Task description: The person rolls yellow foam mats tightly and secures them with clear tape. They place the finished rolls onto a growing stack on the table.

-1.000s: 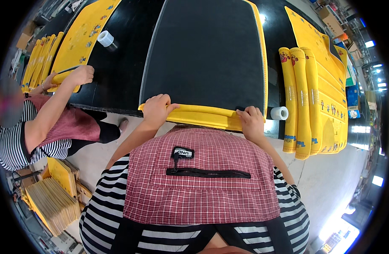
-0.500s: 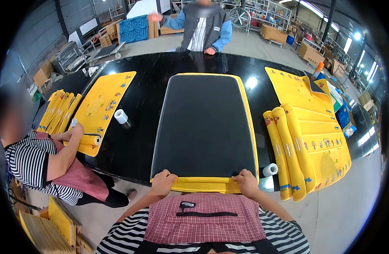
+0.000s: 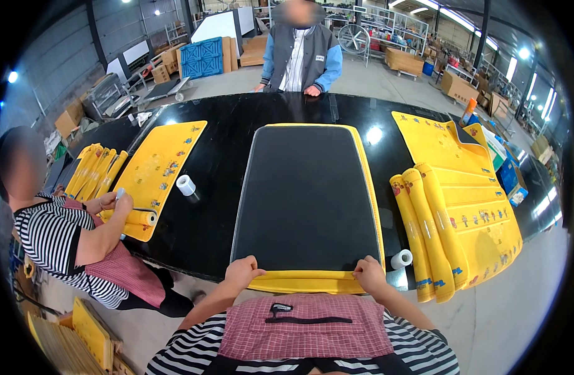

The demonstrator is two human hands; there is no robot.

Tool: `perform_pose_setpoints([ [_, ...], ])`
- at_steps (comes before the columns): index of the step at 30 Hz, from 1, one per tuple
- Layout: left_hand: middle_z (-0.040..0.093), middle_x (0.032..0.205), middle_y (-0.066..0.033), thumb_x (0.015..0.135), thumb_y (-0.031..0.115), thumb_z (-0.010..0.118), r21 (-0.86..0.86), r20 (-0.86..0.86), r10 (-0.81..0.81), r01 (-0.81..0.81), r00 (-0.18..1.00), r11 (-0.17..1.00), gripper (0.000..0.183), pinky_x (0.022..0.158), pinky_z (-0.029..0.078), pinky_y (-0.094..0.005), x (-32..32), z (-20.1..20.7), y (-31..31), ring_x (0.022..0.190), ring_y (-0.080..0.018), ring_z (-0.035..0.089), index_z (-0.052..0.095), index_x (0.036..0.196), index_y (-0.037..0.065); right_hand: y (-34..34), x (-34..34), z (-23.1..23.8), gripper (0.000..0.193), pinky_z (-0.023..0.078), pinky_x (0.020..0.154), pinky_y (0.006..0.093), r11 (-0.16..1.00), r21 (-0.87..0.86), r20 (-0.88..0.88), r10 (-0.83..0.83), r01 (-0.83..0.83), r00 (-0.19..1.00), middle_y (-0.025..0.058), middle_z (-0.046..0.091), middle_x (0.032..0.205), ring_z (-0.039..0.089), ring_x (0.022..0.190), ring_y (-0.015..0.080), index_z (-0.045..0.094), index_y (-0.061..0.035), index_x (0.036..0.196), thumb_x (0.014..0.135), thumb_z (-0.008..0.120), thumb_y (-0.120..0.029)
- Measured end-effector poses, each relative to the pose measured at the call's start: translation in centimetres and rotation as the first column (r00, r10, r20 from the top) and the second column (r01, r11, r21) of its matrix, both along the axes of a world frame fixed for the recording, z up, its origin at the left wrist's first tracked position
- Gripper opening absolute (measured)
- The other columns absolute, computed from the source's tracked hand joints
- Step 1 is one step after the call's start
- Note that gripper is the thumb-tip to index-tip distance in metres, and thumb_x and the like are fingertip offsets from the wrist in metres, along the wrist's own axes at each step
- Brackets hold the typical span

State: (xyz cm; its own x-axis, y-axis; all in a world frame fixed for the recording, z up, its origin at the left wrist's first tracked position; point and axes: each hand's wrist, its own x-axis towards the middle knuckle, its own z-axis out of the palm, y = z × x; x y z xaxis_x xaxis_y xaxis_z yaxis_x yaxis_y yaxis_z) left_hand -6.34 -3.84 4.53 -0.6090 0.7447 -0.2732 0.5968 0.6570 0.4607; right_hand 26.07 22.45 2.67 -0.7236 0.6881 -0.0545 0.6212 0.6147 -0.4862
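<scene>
A mat (image 3: pixel 309 200) lies in front of me, dark grey backing up, on a yellow mat whose edges show at the far and right sides. Its near edge is turned over into a narrow yellow strip. My left hand (image 3: pixel 243 272) pinches this strip at its left end, fingers closed. At the right end my right hand (image 3: pixel 369 274) grips the same strip between thumb and fingers. Just right of that hand, a white roll of tape or film (image 3: pixel 400 259) lies on the black table (image 3: pixel 206 231).
Rolled yellow mats (image 3: pixel 427 234) lie at right beside flat printed ones (image 3: pixel 487 219). Another white roll (image 3: pixel 186 185) stands at left. A co-worker (image 3: pixel 56 237) at left handles a rolled mat (image 3: pixel 140 217). Across the table stands another person (image 3: pixel 302 59).
The view has tipped slightly upward. My hands stay at the mat's near edge, still gripping. The person across the table has lowered a raised arm to the tabletop.
</scene>
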Motion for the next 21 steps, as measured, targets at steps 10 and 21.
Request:
perform_pose_setpoints([
  [10,0.064,0.087,-0.0068,0.085,0.042,0.082,0.21,-0.296,-0.06,0.127,0.953,0.97,0.036,0.079,0.048,-0.0416,0.5,-1.7,-1.4,0.085,-0.0275,0.062,0.066,0.081,0.01,-0.6,2.3,-1.1,0.016,0.052,0.088,0.0395,0.911,0.324,0.002,0.271,-0.257,0.963,0.0098,0.064,0.101,0.06,0.101,0.0301,0.077,-0.0079,0.098,0.088,0.074,-0.02],
  [21,0.061,0.097,-0.0045,0.091,0.035,0.074,0.302,-0.53,-0.305,0.512,0.792,0.804,0.024,0.087,0.046,-0.0403,-0.2,-3.7,-3.8,0.096,-0.0253,0.058,0.078,0.095,0.012,-1.3,2.6,0.1,0.024,0.048,0.096,0.0419,0.846,0.395,0.136,0.332,-0.358,0.934,0.0081,0.063,0.111,0.058,0.108,0.0269,0.075,-0.0079,0.113,0.092,0.069,-0.02],
])
